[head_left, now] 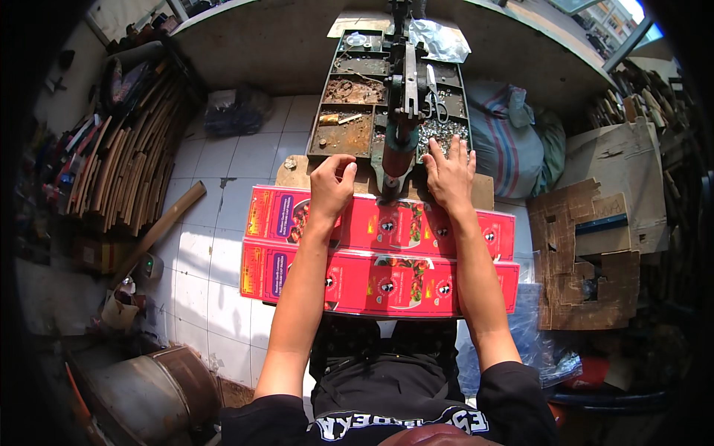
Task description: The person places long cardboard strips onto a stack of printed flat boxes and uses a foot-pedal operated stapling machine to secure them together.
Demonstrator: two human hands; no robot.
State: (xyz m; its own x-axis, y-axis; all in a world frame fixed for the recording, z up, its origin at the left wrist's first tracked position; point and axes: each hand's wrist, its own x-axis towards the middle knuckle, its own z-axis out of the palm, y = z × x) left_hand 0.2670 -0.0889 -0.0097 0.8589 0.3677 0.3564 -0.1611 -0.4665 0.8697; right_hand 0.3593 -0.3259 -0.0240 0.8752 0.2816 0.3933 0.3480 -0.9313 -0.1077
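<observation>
My right hand [451,175] stretches its fingers over the edge of a compartment of small shiny metal pieces [444,134], its fingertips at the pieces. My left hand [332,186] is closed, thumb and fingertips together, left of the press post; anything pinched there is too small to make out. Between the hands stands a hand press [399,149] with a dark metal column. Under my forearms lie two overlapping red printed cardboard sheets [387,223], side by side in long strips across my lap. A wooden board [290,172] shows beneath the press.
Around the press sits a dark compartmented tray [349,130] with rusty bits; scissors [433,93] lie on its right side. Stacked cardboard [130,141] leans at left, near a cardboard tube [160,234]. At right are a striped sack [506,137] and a torn brown board [587,260].
</observation>
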